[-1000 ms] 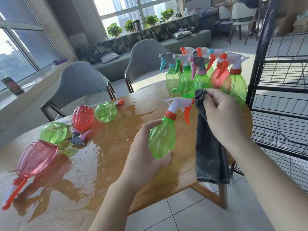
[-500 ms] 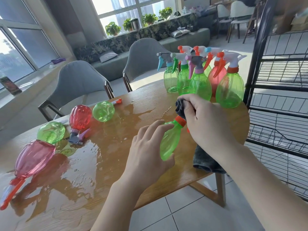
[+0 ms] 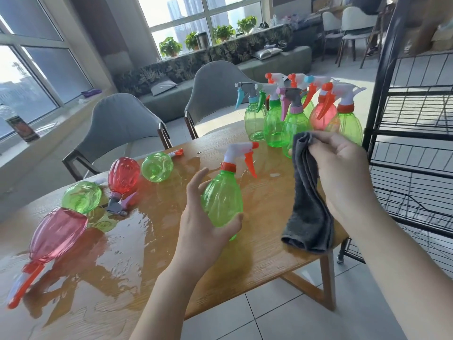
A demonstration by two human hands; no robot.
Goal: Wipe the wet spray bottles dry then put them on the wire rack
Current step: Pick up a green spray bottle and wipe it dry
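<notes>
left hand (image 3: 206,224): cups a green bottle (image 3: 221,198) from below and the side, fingers loosely curved, thumb against its lower body; bottle upright, raised above the wet table (image 3: 267,246). right hand (image 3: 343,168): fingers curled, gripping a grey cloth (image 3: 308,204) that hangs apart from the bottle. more bottles lie on the table at left, others stand upright at its far end. wire rack (image 3: 416,143): right of the table.

Wooden table (image 3: 269,244), surface wet left of the upright bottle cluster (image 3: 294,119); four fallen bottles (image 3: 157,166) lie farther left.
</notes>
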